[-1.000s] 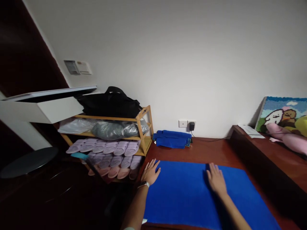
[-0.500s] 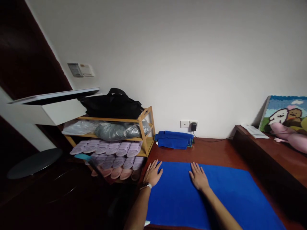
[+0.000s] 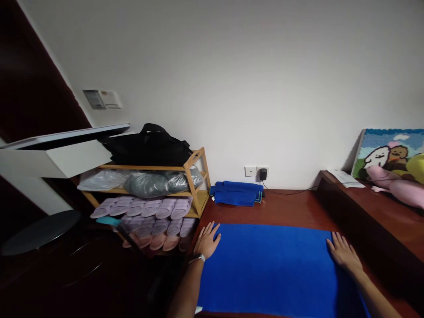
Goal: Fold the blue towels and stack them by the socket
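Observation:
A blue towel lies spread flat on the reddish-brown wooden table. At its far left corner rests my left hand, fingers spread and palm down, with a watch on the wrist. My right hand lies flat at the far right corner, its fingers apart. Neither hand grips anything. Behind the spread towel, against the wall, sits a folded blue towel with a small white tag on its left side.
To the left stands a wooden shoe rack holding purple slippers and a black bag. A plugged-in charger trails a cable rightward. On the raised ledge lie papers and a pink plush toy.
My right hand has slid right across the towel, from its middle to the far right corner. The left hand stays at the left corner. The view has shifted slightly.

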The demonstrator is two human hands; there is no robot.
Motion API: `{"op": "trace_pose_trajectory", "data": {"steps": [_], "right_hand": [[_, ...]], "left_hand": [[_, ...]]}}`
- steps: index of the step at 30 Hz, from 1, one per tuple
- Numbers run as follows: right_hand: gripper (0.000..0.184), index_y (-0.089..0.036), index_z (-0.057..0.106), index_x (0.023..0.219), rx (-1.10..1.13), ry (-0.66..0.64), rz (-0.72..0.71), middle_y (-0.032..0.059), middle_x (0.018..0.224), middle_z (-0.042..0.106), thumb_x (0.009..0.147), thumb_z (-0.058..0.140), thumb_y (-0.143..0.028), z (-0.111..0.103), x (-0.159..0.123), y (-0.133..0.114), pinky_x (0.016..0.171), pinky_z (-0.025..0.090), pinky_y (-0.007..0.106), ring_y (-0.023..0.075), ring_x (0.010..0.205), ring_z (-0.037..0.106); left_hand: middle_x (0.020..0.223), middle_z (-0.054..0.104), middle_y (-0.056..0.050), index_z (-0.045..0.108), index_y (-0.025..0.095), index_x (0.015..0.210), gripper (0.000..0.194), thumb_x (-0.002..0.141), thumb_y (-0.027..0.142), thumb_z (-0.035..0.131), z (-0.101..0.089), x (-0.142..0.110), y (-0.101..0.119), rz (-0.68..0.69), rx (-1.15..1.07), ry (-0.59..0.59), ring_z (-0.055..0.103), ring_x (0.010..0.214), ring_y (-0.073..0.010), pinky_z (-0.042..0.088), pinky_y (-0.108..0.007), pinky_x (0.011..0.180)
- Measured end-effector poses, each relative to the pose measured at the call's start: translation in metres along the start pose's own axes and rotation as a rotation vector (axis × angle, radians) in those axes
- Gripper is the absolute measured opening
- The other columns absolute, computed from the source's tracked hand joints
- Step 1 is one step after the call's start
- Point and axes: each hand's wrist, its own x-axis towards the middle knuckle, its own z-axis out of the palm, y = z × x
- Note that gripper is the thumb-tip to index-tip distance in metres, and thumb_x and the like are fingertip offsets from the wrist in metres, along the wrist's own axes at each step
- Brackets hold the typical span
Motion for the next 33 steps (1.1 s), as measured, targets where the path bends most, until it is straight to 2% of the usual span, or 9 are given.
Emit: {"op": "trace_pose_trajectory", "data": {"steps": [4, 7, 10, 17, 21, 23, 26, 29, 33], "right_hand": [[0.086, -0.010, 0.044, 0.158, -0.021, -0.061, 0.076, 0.0177, 0.168, 0.038, 0.091, 0.016, -0.054, 0.007, -0.001, -0.009, 0.126, 0.025, 0.053, 0.0322, 0.157, 0.031], [0.085, -0.001, 0.039, 0.159, -0.049, -0.048, 0.041, 0.0190, 0.169, 0.033, 0.094, 0.013, -0.050, 0.010, -0.013, -0.045, 0.129, 0.021, 0.052, 0.0329, 0.159, 0.026], [0.079, -0.004, 0.037, 0.161, -0.072, -0.041, -0.122, 0.0157, 0.170, 0.033, 0.098, 0.015, -0.047, 0.014, -0.038, -0.115, 0.130, 0.020, 0.051, 0.0305, 0.159, 0.025], [0.075, -0.012, 0.031, 0.165, 0.099, -0.191, -0.576, 0.0074, 0.172, 0.026, 0.105, 0.015, -0.053, 0.027, -0.111, -0.319, 0.132, 0.013, 0.044, 0.0227, 0.161, 0.019], [0.073, -0.015, 0.028, 0.166, 0.136, -0.281, -0.648, 0.0078, 0.173, 0.025, 0.105, 0.017, -0.054, 0.031, -0.126, -0.372, 0.132, 0.013, 0.046, 0.0234, 0.161, 0.018], [0.073, -0.014, 0.028, 0.166, 0.120, -0.296, -0.632, 0.0084, 0.173, 0.024, 0.105, 0.019, -0.052, 0.033, -0.122, -0.370, 0.132, 0.012, 0.047, 0.0239, 0.161, 0.017], [0.073, -0.014, 0.029, 0.165, 0.087, -0.267, -0.566, 0.0077, 0.173, 0.024, 0.104, 0.020, -0.052, 0.037, -0.104, -0.331, 0.132, 0.012, 0.048, 0.0236, 0.161, 0.018], [0.074, -0.017, 0.031, 0.165, 0.012, -0.212, -0.454, 0.0063, 0.172, 0.027, 0.102, 0.019, -0.053, 0.038, -0.077, -0.254, 0.131, 0.014, 0.048, 0.0237, 0.161, 0.021], [0.079, -0.014, 0.036, 0.164, -0.093, -0.152, -0.219, 0.0094, 0.172, 0.031, 0.097, 0.020, -0.053, 0.030, -0.035, -0.126, 0.129, 0.020, 0.050, 0.0275, 0.160, 0.025]], "left_hand": [[0.167, 0.045, -0.006, 0.052, 0.030, 0.154, 0.053, 0.102, 0.040, 0.047, -0.001, 0.000, 0.001, -0.007, 0.000, -0.011, 0.037, 0.156, -0.0233, 0.028, -0.047, 0.129], [0.166, 0.045, -0.006, 0.052, 0.030, 0.154, 0.053, 0.102, 0.040, 0.047, 0.000, 0.000, 0.000, -0.008, -0.020, -0.005, 0.037, 0.156, -0.0237, 0.027, -0.047, 0.129], [0.166, 0.046, -0.004, 0.053, 0.032, 0.153, 0.053, 0.101, 0.039, 0.048, 0.003, 0.000, -0.001, -0.007, -0.039, 0.008, 0.037, 0.156, -0.0244, 0.027, -0.048, 0.129], [0.166, 0.046, -0.007, 0.052, 0.030, 0.154, 0.053, 0.103, 0.041, 0.046, 0.005, -0.002, -0.001, -0.012, -0.038, 0.022, 0.038, 0.155, -0.0237, 0.027, -0.049, 0.129], [0.166, 0.046, -0.006, 0.051, 0.031, 0.155, 0.053, 0.103, 0.042, 0.046, 0.006, -0.002, -0.002, -0.010, -0.027, 0.021, 0.038, 0.155, -0.0232, 0.027, -0.049, 0.129], [0.166, 0.046, -0.005, 0.051, 0.032, 0.155, 0.053, 0.103, 0.042, 0.046, 0.008, -0.002, -0.004, -0.005, -0.027, 0.023, 0.038, 0.155, -0.0229, 0.026, -0.049, 0.129], [0.167, 0.045, -0.005, 0.050, 0.032, 0.155, 0.053, 0.103, 0.041, 0.046, 0.009, -0.002, -0.005, -0.006, -0.026, 0.023, 0.037, 0.156, -0.0230, 0.026, -0.049, 0.129], [0.167, 0.045, -0.005, 0.050, 0.032, 0.155, 0.053, 0.103, 0.041, 0.045, 0.010, -0.001, -0.004, -0.008, -0.029, 0.019, 0.037, 0.156, -0.0231, 0.025, -0.049, 0.129], [0.167, 0.045, -0.006, 0.051, 0.030, 0.155, 0.053, 0.103, 0.041, 0.045, 0.008, -0.001, -0.004, -0.006, -0.025, 0.014, 0.037, 0.156, -0.0230, 0.026, -0.047, 0.129]]}}
